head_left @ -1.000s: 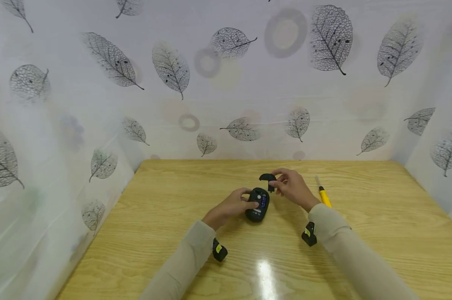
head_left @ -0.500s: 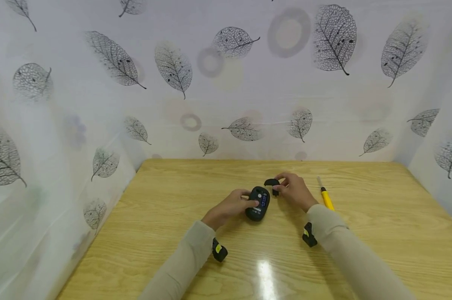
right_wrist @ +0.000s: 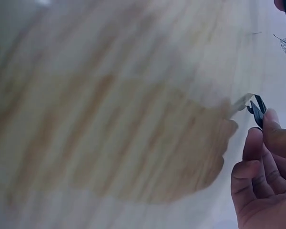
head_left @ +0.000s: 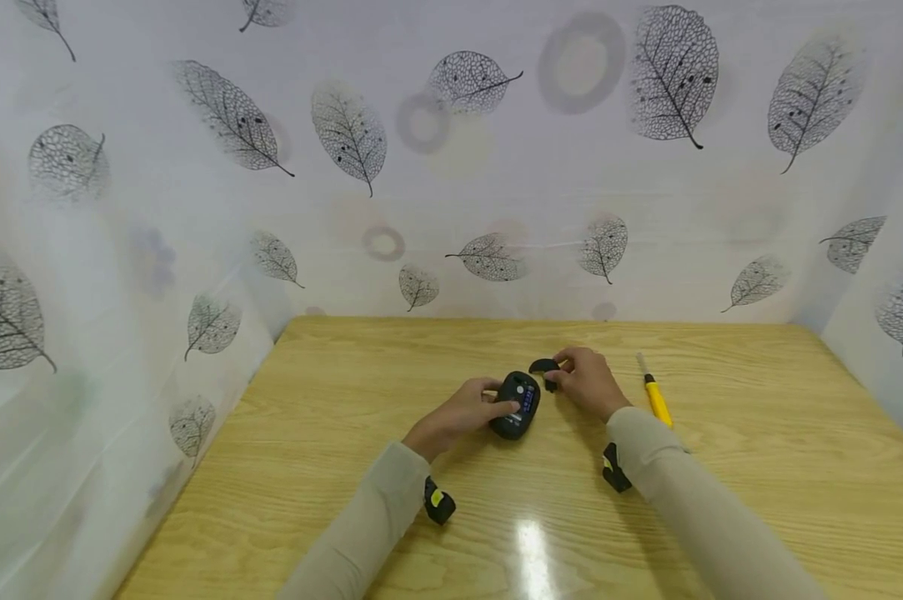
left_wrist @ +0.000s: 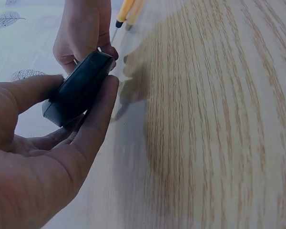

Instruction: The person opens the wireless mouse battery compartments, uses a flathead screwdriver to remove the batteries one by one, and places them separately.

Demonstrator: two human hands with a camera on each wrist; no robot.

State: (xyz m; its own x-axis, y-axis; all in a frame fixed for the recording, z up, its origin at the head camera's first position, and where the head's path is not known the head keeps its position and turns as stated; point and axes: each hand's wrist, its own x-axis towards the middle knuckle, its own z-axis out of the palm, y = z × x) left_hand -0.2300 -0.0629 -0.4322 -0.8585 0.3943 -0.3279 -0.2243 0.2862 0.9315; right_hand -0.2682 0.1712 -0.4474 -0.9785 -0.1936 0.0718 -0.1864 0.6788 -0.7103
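A black computer mouse [head_left: 509,427] is held underside up by my left hand [head_left: 462,414], thumb across its base and fingers at its far edge. A battery with a blue wrapper [head_left: 529,398] sits in the uncovered compartment. In the left wrist view, the mouse [left_wrist: 81,90] is seen edge-on between thumb and fingers, off the table. Right of it, my right hand [head_left: 589,385] pinches the black battery cover [head_left: 544,365] between thumb and fingers. The cover [right_wrist: 258,113] appears edge-on in the right wrist view, apart from the mouse.
A yellow-handled screwdriver [head_left: 657,402] lies on the wooden table [head_left: 331,400], right of my right hand. Behind the table hangs a leaf-patterned sheet [head_left: 496,183]. A black wrist camera [head_left: 439,502] is strapped at the left cuff, another [head_left: 616,468] at the right.
My right hand has drawn the battery cover slightly right and down, away from the mouse, over the first half second. Since then it has barely moved. The left hand keeps its hold on the mouse.
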